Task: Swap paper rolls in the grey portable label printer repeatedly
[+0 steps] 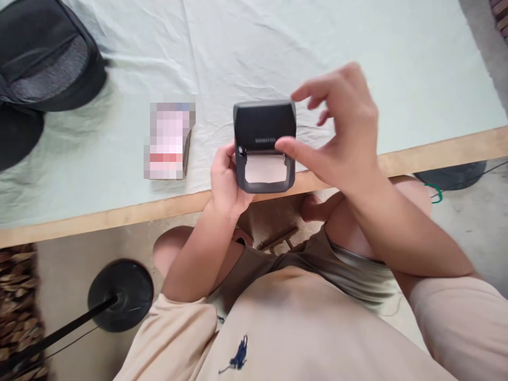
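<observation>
Both hands hold printer (265, 148) over table edge (119, 214).

Cloth-covered table (317, 47) (wrinkled); concrete floor (468, 222)

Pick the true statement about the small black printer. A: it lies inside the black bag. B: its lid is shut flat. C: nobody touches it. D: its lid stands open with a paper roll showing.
D: the printer has its lid raised, pale paper roll visible, left hand holding it.
</observation>
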`<control>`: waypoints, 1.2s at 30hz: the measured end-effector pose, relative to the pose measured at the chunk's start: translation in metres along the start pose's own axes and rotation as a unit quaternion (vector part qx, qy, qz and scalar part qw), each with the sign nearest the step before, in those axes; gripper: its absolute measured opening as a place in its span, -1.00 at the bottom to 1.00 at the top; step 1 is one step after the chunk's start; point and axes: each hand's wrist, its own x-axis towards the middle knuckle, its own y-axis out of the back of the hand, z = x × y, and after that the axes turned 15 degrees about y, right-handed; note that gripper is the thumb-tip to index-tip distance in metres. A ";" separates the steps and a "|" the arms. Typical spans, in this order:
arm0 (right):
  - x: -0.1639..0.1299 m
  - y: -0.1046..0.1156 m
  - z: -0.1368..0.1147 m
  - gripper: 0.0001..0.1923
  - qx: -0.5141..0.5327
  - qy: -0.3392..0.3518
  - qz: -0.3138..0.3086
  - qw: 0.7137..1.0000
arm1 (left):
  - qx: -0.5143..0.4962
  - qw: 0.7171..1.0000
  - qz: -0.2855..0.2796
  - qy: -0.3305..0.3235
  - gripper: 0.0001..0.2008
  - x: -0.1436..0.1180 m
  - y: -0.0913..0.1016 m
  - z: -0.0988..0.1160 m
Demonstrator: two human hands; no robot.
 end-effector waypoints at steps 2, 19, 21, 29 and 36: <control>0.007 -0.006 -0.007 -0.80 -0.022 -0.016 0.101 0.995 | -0.007 0.998 -0.057 -0.015 -0.63 -0.001 0.002 -0.001; 0.011 0.007 -0.010 -0.89 -0.078 0.124 0.003 0.989 | 0.020 0.986 -0.146 -0.074 -0.79 0.000 0.009 -0.011; 0.009 0.009 -0.010 -0.86 -0.076 0.130 0.005 0.989 | 0.014 0.985 -0.152 -0.078 -0.83 0.000 0.008 -0.011; 0.014 0.021 -0.028 -0.79 -0.058 0.048 -0.071 0.995 | -0.014 0.984 -0.163 -0.068 -0.74 0.001 0.009 -0.010; 0.016 0.009 0.006 -0.90 -0.073 -0.010 -0.219 0.973 | 0.021 0.989 -0.141 -0.041 -0.89 0.000 0.012 -0.011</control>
